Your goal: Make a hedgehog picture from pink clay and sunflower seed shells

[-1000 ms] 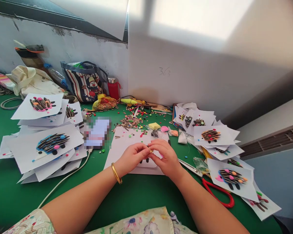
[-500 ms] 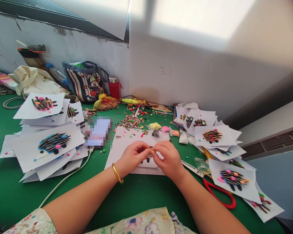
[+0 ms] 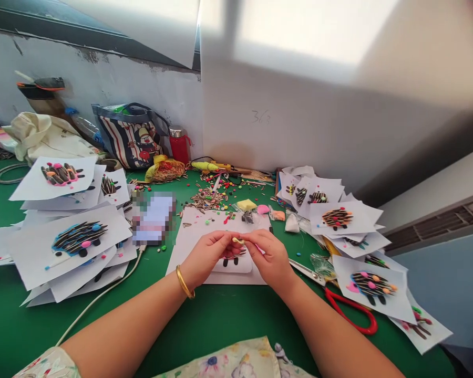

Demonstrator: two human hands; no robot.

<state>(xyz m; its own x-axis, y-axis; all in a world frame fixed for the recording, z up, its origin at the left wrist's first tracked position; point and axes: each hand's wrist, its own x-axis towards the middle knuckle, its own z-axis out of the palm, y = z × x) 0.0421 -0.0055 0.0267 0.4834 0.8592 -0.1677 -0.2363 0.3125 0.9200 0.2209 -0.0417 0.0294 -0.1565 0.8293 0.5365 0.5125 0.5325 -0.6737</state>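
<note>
Between the fingertips of both hands is a small piece of yellow clay (image 3: 238,241). My left hand (image 3: 211,254) pinches it from the left, and my right hand (image 3: 270,257) pinches it from the right. Below them lies a card (image 3: 236,266) with a hedgehog figure (image 3: 234,258) made of striped seeds and dark feet, partly hidden by my hands. Under that card is a larger white sheet (image 3: 177,257). Just beyond my hands are a yellow clay lump (image 3: 246,205), a pink lump (image 3: 263,209) and an orange lump (image 3: 277,216).
Stacks of hedgehog cards stand at the left (image 3: 27,252) and right (image 3: 402,294). Red-handled scissors (image 3: 352,310) lie by my right forearm. A phone (image 3: 154,218) with a white cable (image 3: 102,294) lies left. Loose seeds (image 3: 207,198), a striped bag (image 3: 128,136) and a red bottle (image 3: 179,147) are behind.
My hands still pinch the clay, which now shows more yellow between the fingertips. The fingers have shifted slightly, uncovering more of the hedgehog card. The whole view has moved a little.
</note>
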